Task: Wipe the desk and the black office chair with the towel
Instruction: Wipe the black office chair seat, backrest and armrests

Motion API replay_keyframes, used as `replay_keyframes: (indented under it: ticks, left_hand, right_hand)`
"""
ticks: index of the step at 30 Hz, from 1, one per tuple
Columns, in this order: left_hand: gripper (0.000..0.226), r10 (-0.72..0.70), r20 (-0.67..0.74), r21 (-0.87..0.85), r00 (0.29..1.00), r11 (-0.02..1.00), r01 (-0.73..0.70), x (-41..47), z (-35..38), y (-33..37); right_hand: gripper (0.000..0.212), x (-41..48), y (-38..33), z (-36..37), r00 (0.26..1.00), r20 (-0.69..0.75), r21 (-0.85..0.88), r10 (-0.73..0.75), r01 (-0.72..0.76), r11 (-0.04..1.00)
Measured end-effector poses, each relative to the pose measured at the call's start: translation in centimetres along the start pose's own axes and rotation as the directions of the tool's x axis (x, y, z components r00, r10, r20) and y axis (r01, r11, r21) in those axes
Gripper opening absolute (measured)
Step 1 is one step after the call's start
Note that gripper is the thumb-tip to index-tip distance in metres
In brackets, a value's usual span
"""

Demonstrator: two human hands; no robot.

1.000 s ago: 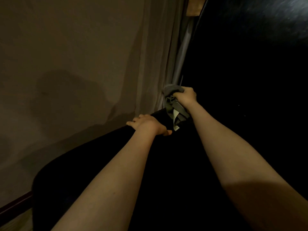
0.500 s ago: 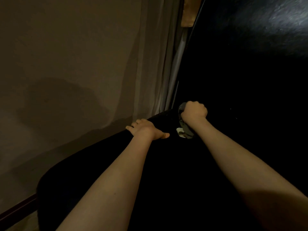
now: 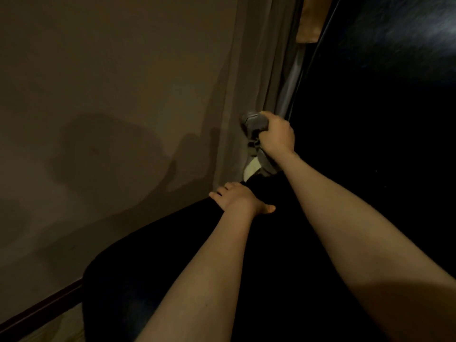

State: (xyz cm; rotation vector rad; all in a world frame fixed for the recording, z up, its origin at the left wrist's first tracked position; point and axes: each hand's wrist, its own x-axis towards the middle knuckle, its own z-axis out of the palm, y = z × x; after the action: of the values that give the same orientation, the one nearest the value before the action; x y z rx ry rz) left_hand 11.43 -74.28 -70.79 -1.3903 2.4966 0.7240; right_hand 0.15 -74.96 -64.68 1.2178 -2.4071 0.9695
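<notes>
The black office chair (image 3: pixel 148 280) fills the lower middle of the head view, very dark, with its curved upper edge toward the wall. My left hand (image 3: pixel 239 199) grips that edge, fingers curled over it and thumb lying on the near side. Beyond it my right hand (image 3: pixel 277 139) grips the bunched grey towel (image 3: pixel 254 124). The towel's loose end and a pale tag hang down to the chair's edge. A black glossy surface (image 3: pixel 382 95) covers the right side; I cannot tell whether it is the desk.
A beige wall (image 3: pixel 98 70) with shadows takes up the left half. A pale curtain (image 3: pixel 246 82) hangs right behind the towel. A dark skirting board (image 3: pixel 37 314) runs along the floor at the lower left. The light is dim.
My right hand drew the towel toward me along the chair's edge, then pushed it back out to the curtain. My left hand kept its hold on the chair.
</notes>
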Motion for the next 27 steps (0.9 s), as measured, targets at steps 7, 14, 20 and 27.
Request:
replay_keyframes:
  ticks: [7, 14, 20, 27]
  left_hand:
    - [0.120, 0.007, -0.081, 0.035, 0.997, 0.999, -0.004, -0.5, 0.9, 0.2]
    - [0.120, -0.004, -0.021, 0.014, 1.000, 1.000, 0.004, -0.3, 0.2, -0.1]
    - [0.119, -0.018, 0.021, 0.000, 1.000, 1.000, 0.018, -0.6, -0.5, -0.1]
    - [0.105, 0.048, -0.158, 0.162, 0.986, 0.987, -0.022, -2.6, 0.2, 2.6]
  right_hand:
    - [0.034, -2.6, 4.2, 1.7, 0.908, 0.278, -0.654, 0.313, -0.060, 0.754]
    - [0.029, -2.1, -1.0, 2.2, 0.915, 0.300, 0.563, 0.270, -0.398, 0.725]
    - [0.056, -2.3, -0.7, -3.3, 0.967, -0.014, -0.148, -0.256, 0.251, 0.957]
    - [0.048, -4.7, 6.1, -10.9, 0.865, 0.255, -0.830, -0.432, 0.426, 0.362]
